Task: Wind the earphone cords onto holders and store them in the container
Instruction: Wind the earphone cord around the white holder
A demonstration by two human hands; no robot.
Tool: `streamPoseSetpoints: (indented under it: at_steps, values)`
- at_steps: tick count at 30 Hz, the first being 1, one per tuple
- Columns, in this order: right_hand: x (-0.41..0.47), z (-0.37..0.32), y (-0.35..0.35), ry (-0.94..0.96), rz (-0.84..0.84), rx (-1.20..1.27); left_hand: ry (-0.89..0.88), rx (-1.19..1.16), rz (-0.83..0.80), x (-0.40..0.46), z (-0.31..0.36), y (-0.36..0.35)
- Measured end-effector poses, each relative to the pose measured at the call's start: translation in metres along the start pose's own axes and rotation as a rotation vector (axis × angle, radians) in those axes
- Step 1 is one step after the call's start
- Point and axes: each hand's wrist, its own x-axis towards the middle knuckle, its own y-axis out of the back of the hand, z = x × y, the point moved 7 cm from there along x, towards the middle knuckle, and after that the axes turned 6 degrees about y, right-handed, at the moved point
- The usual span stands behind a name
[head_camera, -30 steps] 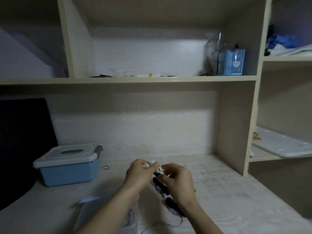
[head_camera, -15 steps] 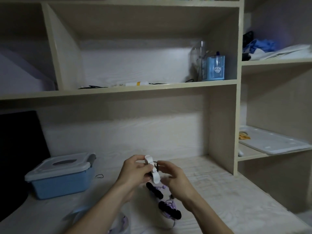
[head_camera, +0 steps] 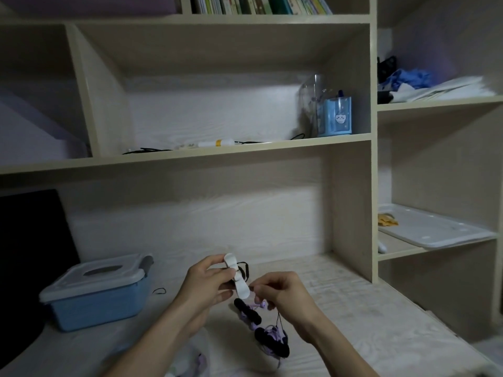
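Since the earlier frame our view has tipped upward, so a row of books now shows on the top shelf, and our hands have lifted a little above the desk (head_camera: 340, 300) while the white holder (head_camera: 237, 276) has swung from lying across our fingers to standing nearly upright. Our left hand (head_camera: 206, 284) is closed on that holder, thumb and fingers pinching its upper half from the left, so its rounded lower end hangs free just below the grip. A loop of black cord (head_camera: 245, 269) curls out from the holder's waist, just to the right of our left fingertips. Our right hand (head_camera: 283, 291) sits close beside the holder's lower end, its fingers drawn tightly together; it appears to pinch the cord there, though the strand itself is too thin to make out between them. From under the right hand a thin black line drops straight down to a clump of black and purple earphones (head_camera: 272, 338) lying on the desk below both hands. Another black holder with purple cord (head_camera: 249, 312) lies directly beneath the white one. Well to the left of the left hand stands the blue container (head_camera: 95, 300), its pale lid shut.
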Motion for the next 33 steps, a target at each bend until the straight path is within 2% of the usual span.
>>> streamPoseSetpoints:
  at_steps: [4,11,25,33]
  values:
    - [-0.004,-0.016,0.003,0.066,0.027,-0.134,0.043,-0.118,-0.014,0.002,-0.005,0.003]
    - [-0.016,-0.045,0.002,0.204,0.069,-0.392,0.138,-0.461,-0.028,0.0,-0.006,0.006]
    - [-0.023,-0.068,0.005,0.252,0.106,-0.439,0.237,-0.603,-0.033,-0.012,-0.004,0.003]
    - [-0.017,-0.072,0.015,0.268,0.165,-0.423,0.284,-0.566,-0.1,-0.017,-0.009,-0.002]
